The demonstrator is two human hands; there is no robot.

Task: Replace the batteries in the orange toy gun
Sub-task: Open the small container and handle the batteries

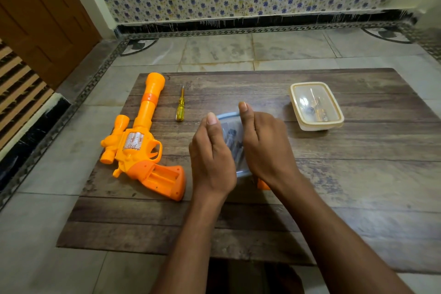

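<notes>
The orange toy gun [140,141] lies on the left of the wooden table [346,186], barrel pointing away, its grip's battery compartment open and empty. A clear container with a blue rim [232,141], holding dark batteries, stands in the table's middle. My left hand [211,155] grips its left side and my right hand [265,143] grips its right side, thumbs up over the rim. A small orange piece [262,184] shows just under my right wrist, mostly hidden.
A yellow-handled screwdriver [180,107] lies just right of the gun's barrel. A lidded cream-rimmed plastic box [316,106] with small items inside stands at the back right. The tiled floor and patterned wall surround the low table.
</notes>
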